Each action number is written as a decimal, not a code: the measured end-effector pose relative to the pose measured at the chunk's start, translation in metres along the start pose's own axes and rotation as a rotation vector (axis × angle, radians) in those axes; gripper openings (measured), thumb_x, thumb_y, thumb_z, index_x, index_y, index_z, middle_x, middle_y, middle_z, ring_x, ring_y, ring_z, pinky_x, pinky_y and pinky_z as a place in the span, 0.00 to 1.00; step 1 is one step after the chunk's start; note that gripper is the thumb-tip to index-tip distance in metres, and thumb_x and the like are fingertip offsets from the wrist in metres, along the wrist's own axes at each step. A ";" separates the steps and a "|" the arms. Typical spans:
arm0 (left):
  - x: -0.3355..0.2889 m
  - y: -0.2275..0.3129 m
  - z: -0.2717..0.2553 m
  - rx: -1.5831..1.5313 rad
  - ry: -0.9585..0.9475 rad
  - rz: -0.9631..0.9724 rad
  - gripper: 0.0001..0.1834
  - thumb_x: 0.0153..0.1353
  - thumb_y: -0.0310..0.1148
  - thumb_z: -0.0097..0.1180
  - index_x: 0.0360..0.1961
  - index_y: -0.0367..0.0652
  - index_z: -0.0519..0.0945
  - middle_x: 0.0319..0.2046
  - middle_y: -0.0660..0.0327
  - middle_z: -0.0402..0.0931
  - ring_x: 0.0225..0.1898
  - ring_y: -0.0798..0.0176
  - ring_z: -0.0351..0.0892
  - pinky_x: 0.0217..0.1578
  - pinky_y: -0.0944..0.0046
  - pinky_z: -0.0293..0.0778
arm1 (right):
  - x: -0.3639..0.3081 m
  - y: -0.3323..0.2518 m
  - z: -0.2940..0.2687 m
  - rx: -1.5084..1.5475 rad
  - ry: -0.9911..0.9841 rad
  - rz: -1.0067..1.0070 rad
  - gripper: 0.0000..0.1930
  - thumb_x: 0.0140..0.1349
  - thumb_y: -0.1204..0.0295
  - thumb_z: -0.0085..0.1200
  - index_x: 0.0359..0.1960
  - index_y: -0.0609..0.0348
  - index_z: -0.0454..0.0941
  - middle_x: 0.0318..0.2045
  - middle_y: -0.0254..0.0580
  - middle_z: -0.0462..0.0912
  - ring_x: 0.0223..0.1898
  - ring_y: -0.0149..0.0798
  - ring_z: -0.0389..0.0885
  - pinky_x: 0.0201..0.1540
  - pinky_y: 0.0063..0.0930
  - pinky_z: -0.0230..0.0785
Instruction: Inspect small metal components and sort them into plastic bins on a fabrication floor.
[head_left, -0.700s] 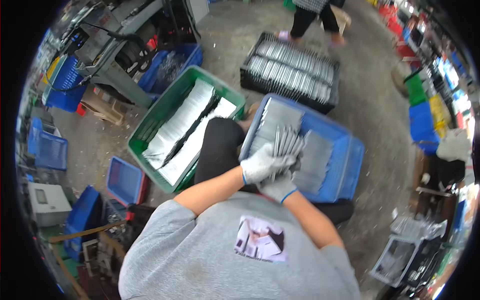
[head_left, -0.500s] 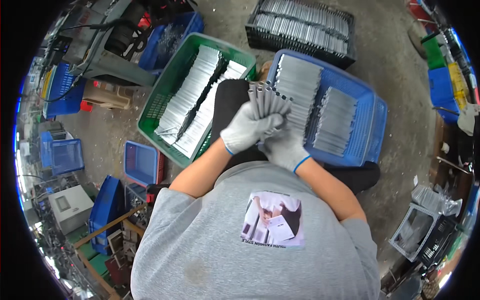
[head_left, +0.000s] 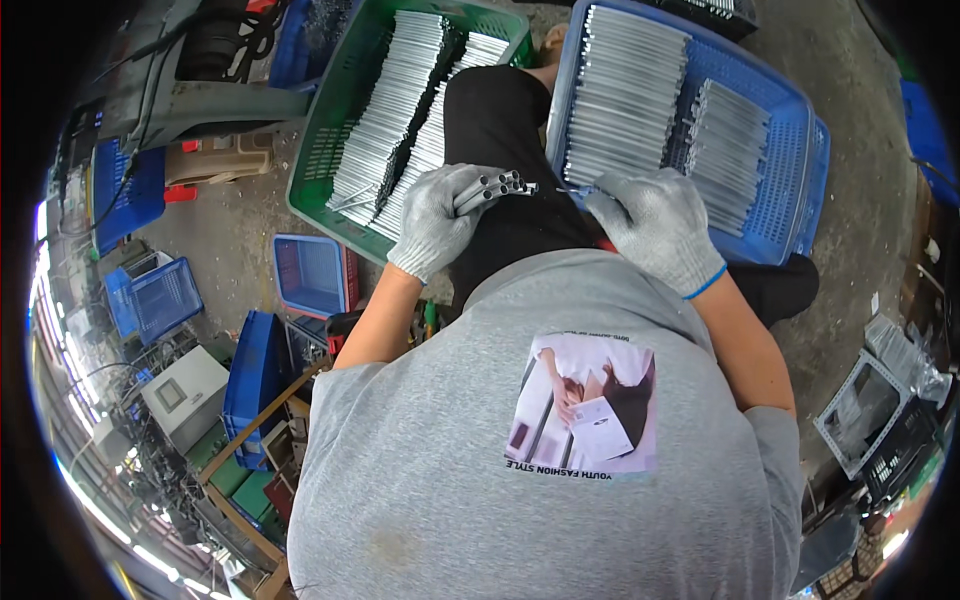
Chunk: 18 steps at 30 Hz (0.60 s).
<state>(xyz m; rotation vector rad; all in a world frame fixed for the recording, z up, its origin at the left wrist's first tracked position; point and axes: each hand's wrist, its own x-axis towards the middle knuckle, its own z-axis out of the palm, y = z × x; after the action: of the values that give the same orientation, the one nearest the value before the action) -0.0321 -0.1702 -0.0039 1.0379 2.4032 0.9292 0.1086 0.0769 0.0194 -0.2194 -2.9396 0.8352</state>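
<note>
My left hand (head_left: 437, 215), in a whitish knit glove, is closed round a small bundle of silvery metal tubes (head_left: 490, 190). Their round open ends point right, over my dark trouser leg. Across a gap, my gloved right hand (head_left: 660, 220) has its fingers curled at the near left corner of the blue crate (head_left: 806, 135). A thin, small thing shows at its fingertips, too small to name. Neat rows of tubes (head_left: 625, 95) fill much of that crate. To the left, more tubes (head_left: 395, 100) lie in the green crate (head_left: 310, 150).
A grey machine frame (head_left: 215, 115) stands at the upper left. Small blue bins (head_left: 312, 270) sit on the floor at the left, above a wooden-edged bench. A black crate (head_left: 740, 15) shows at the top edge. At the lower right are a grey frame (head_left: 850, 415) and dark crates.
My hands have come apart; the tube bundle stays in my left hand, now tilted to the right. My right hand has moved right to the blue crate's corner. The view has shifted downward.
</note>
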 end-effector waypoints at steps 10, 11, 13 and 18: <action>-0.003 -0.004 0.010 0.015 0.033 0.068 0.13 0.55 0.23 0.69 0.43 0.43 0.89 0.36 0.62 0.88 0.35 0.60 0.84 0.44 0.61 0.76 | 0.005 0.001 0.014 -0.010 -0.073 -0.090 0.11 0.63 0.64 0.61 0.25 0.54 0.86 0.16 0.37 0.84 0.17 0.42 0.78 0.34 0.33 0.73; -0.003 -0.003 0.010 0.022 0.030 0.080 0.13 0.55 0.23 0.69 0.43 0.44 0.89 0.37 0.62 0.89 0.35 0.60 0.84 0.44 0.62 0.76 | 0.006 0.000 0.015 -0.030 -0.090 -0.088 0.11 0.64 0.64 0.61 0.25 0.54 0.86 0.16 0.36 0.84 0.17 0.42 0.78 0.34 0.32 0.73; -0.003 -0.003 0.010 0.036 0.024 0.104 0.13 0.55 0.24 0.69 0.42 0.44 0.90 0.37 0.62 0.89 0.35 0.61 0.84 0.44 0.62 0.76 | 0.006 -0.001 0.017 -0.069 -0.126 -0.084 0.11 0.64 0.65 0.61 0.24 0.53 0.86 0.16 0.35 0.84 0.17 0.41 0.78 0.34 0.32 0.73; -0.004 -0.004 0.015 -0.003 0.060 0.095 0.12 0.55 0.25 0.69 0.42 0.44 0.90 0.39 0.63 0.90 0.35 0.61 0.84 0.45 0.61 0.76 | 0.004 -0.003 0.023 -0.226 -0.150 -0.104 0.12 0.65 0.65 0.60 0.24 0.52 0.86 0.16 0.34 0.84 0.16 0.39 0.78 0.33 0.30 0.74</action>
<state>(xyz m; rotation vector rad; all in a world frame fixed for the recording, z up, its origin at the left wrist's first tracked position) -0.0234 -0.1694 -0.0171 1.1478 2.4180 1.0088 0.1018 0.0631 0.0018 -0.0164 -3.1518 0.5274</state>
